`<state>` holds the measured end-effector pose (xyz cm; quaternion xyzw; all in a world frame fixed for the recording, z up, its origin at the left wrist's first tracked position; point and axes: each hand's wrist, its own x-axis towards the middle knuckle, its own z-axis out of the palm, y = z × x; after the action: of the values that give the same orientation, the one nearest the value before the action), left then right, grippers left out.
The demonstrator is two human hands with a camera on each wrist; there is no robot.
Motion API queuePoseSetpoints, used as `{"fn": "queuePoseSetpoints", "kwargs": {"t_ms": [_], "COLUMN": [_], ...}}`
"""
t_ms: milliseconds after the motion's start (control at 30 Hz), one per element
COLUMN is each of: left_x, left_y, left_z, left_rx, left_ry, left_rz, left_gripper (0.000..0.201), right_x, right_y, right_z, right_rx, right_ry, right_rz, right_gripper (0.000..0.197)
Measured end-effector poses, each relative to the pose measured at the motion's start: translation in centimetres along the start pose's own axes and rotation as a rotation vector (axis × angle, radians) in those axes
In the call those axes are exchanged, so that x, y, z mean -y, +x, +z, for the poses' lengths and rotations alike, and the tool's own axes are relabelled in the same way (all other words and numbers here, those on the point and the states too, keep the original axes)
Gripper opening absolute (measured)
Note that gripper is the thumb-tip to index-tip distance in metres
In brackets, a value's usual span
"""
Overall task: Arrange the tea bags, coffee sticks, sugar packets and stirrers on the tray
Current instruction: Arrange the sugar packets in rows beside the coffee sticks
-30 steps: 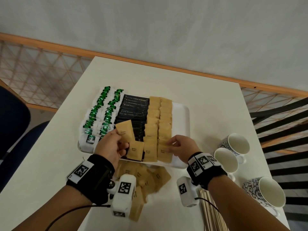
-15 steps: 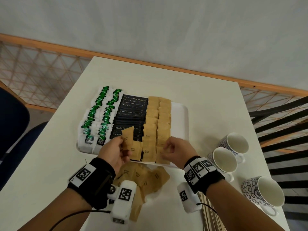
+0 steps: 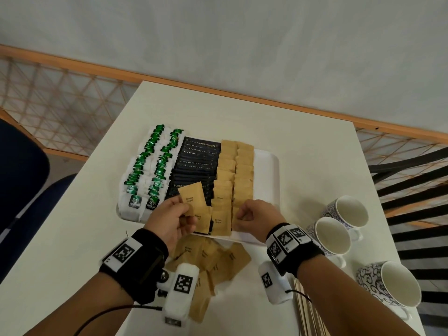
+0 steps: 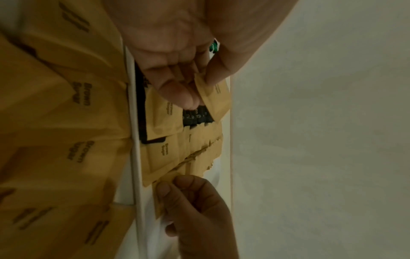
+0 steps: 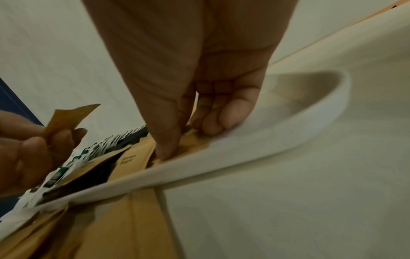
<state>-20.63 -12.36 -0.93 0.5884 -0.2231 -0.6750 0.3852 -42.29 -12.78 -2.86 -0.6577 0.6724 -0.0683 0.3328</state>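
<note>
Left hand (image 3: 173, 220) pinches a brown sugar packet (image 3: 192, 195) by its lower edge, long axis upright and tilted, over the coffee sticks (image 3: 194, 166) on the tray (image 3: 266, 166). The sugar rows (image 3: 232, 180) lie just to its right. Right hand (image 3: 254, 218) pinches the nearest row packet (nearer hand there). Against half a second ago, both hands look scarcely shifted.

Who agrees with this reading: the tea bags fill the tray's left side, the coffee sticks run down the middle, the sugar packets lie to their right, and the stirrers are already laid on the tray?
One detail is wrong. The stirrers are not on the tray; the head view shows them on the table by the right wrist. The tea bags, coffee sticks and sugar packets lie as stated.
</note>
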Motion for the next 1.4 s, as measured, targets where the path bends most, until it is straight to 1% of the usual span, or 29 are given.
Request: {"fn": "queuePoseSetpoints", "kwargs": {"t_ms": [67,100,167,200,233,267,333,400,467,533,600,633,700,800,867,933,1067,1133,1233,1333,1400], "left_x": [0.5,0.8,1.3,1.5,1.6,1.8,1.8,1.8,1.6,1.0,0.6,0.4,0.4,0.6,0.7,0.6,0.4,0.3,-0.1,-0.7,-1.1], "left_y": [-0.1,-0.2,-0.4,-0.6,-0.7,-0.8,-1.0,-1.0,-0.4,0.2,0.9,1.2,1.5,1.7,1.9,1.9,1.8,1.6,1.1,0.5,0.1], "left_z": [0.2,0.3,0.7,0.9,1.2,1.4,2.0,2.2,1.8,0.9,0.2,0.0,0.0,0.1,0.2,0.2,0.2,-0.1,-0.6,-1.2,-1.4], "left_rx": [0.025,0.04,0.063,0.07,0.083,0.104,0.147,0.134,0.058,0.001,-0.015,-0.015,-0.017,-0.022,-0.029,-0.033,-0.021,0.003,0.032,0.012,0.003], "left_ry": [0.081,0.127,0.225,0.271,0.304,0.326,0.367,0.442,0.638,0.928,1.183,1.274,1.397,1.501,1.525,1.518,1.454,1.357,1.212,1.068,0.964], "left_rz": [0.044,0.067,0.106,0.118,0.126,0.13,0.149,0.215,0.357,0.474,0.527,0.523,0.484,0.441,0.43,0.429,0.441,0.454,0.523,0.553,0.568], "left_gripper": [0.019,0.02,0.021,0.021,0.02,0.019,0.017,0.015,0.014,0.015,0.03,0.041,0.058,0.07,0.073,0.07,0.046,0.032,0.013,0.007,0.005], "right_x": [0.0,0.1,0.6,1.0,1.4,1.6,2.0,1.9,1.3,0.4,-0.5,-0.9,-1.4,-1.7,-1.6,-1.5,-1.3,-1.0,-0.1,1.1,1.5], "right_y": [-0.1,-0.3,-0.6,-0.7,-0.8,-0.9,-1.0,-1.1,-1.2,-1.4,-1.6,-1.7,-1.8,-1.7,-1.6,-1.4,-1.2,-1.2,-1.1,-0.9,-0.6], "right_z": [-0.1,-0.2,-0.3,-0.4,-0.5,-0.6,-0.6,-0.8,-1.3,-1.9,-2.2,-2.2,-2.1,-1.7,-1.4,-1.2,-1.2,-1.3,-1.0,0.1,1.0], "right_rx": [-0.022,-0.059,-0.134,-0.145,-0.13,-0.099,-0.024,0.01,-0.037,-0.11,-0.131,-0.128,-0.121,-0.118,-0.117,-0.114,-0.11,-0.102,-0.066,-0.015,0.004], "right_ry": [0.011,0.061,0.268,0.38,0.457,0.482,0.471,0.542,0.622,0.622,0.573,0.552,0.527,0.492,0.496,0.5,0.505,0.516,0.494,0.425,0.31], "right_rz": [-0.001,0.002,0.019,0.021,0.02,0.017,0.022,0.055,0.057,0.056,0.061,0.069,0.085,0.088,0.085,0.085,0.089,0.085,0.065,0.056,0.04], "right_gripper": [0.009,0.008,0.013,0.016,0.016,0.016,0.015,0.012,0.009,0.003,0.002,0.002,0.004,0.007,0.007,0.007,0.007,0.007,0.005,0.01,0.008]}}
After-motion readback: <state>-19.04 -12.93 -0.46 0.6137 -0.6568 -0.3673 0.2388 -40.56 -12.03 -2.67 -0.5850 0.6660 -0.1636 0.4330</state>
